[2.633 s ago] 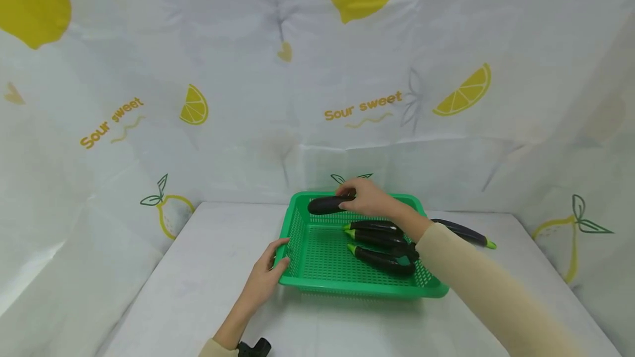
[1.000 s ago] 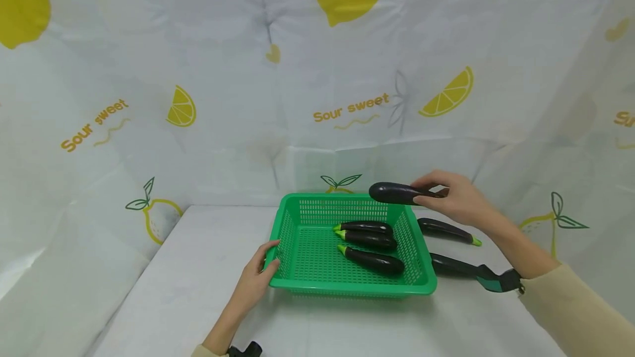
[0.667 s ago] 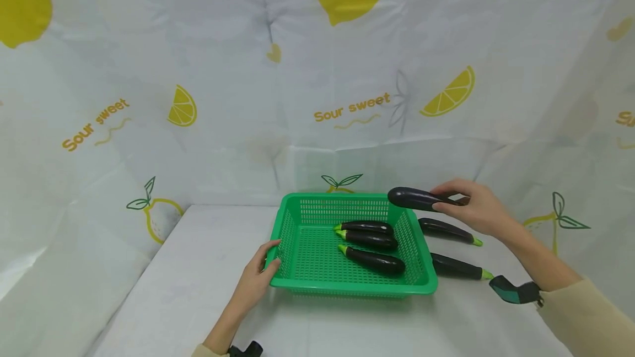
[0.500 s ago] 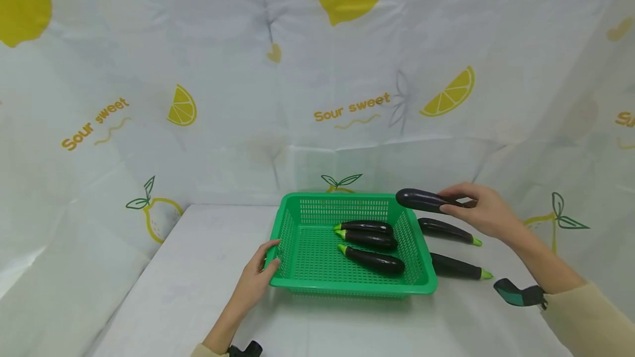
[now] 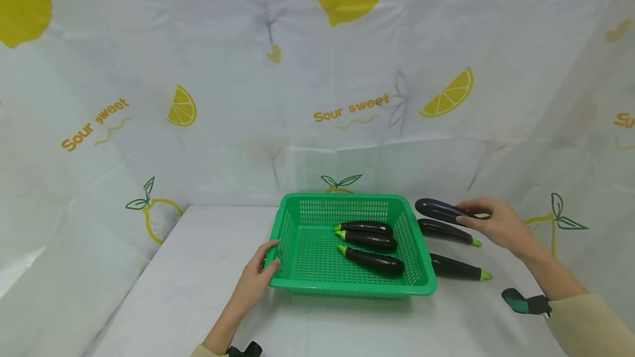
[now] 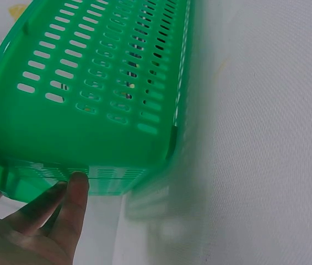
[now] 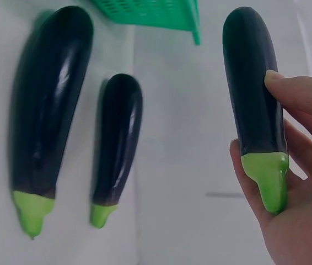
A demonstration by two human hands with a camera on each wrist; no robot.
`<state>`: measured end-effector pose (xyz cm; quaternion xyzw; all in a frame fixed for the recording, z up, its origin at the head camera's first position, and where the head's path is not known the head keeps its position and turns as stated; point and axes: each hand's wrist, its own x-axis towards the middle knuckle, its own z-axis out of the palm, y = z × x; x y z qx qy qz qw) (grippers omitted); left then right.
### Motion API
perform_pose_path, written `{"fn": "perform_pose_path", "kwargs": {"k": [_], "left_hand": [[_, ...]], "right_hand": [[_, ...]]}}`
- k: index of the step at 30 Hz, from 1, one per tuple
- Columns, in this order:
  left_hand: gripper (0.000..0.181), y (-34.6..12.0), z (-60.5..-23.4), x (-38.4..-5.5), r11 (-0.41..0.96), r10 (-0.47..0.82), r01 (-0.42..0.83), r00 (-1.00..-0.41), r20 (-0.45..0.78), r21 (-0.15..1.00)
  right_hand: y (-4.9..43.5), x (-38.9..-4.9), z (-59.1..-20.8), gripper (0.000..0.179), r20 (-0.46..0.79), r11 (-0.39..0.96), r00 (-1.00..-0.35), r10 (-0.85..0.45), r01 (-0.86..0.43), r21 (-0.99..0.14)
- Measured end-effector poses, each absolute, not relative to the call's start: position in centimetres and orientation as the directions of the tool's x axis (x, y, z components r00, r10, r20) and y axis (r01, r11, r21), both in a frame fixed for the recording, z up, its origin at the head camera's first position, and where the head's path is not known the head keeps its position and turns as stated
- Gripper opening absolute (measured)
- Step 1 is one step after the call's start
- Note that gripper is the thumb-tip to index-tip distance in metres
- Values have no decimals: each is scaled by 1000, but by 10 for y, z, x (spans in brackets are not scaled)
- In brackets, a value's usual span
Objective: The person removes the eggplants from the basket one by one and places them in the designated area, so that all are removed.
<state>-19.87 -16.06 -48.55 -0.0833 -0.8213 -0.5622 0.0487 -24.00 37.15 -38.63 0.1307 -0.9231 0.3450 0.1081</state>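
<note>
My right hand [image 5: 501, 223] holds an eggplant [image 5: 439, 210] just right of the basket's back corner. In the right wrist view, thumb and fingers grip this eggplant [image 7: 249, 83], its green stem end toward the palm. My left hand [image 5: 257, 273] grips the left rim of a green plastic basket [image 5: 347, 290]. The left wrist view shows fingers [image 6: 76, 201] against the outside of the basket [image 6: 79, 132]. Three eggplants lie inside: a back one [image 5: 367, 227], a middle one [image 5: 372, 239] and a front one [image 5: 377, 262], green ends leftward.
Right of the basket, two more eggplants lie on the white table [image 5: 198, 274]: one farther back [image 5: 446, 230], partly below the held one, and one nearer [image 5: 456, 266]. A white sheet with lemon prints [image 5: 223, 153] hangs behind and along the sides.
My right hand has carried the eggplant from above the basket rightward past its right rim, then lower toward the table. My left hand stays on the basket's left rim.
</note>
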Motion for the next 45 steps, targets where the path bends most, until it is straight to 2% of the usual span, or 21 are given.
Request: {"fn": "perform_pose_path", "kwargs": {"k": [17,26,38,45], "left_hand": [[44,-159,-483,-198,369,78,189,-982,172,910],[43,-159,-482,-197,354,78,185,-983,168,917],[44,-159,-483,-197,348,86,201,-979,182,916],[44,-160,-482,-197,346,86,200,-980,181,917]], "right_hand": [[390,-247,-448,43,140,776,-986,-85,-154,-612],[389,-248,-470,36,130,798,-989,-69,-133,-587],[388,-251,-483,34,81,815,-996,-46,-85,-573],[388,-250,-483,30,98,802,-992,-76,-119,-586]]}}
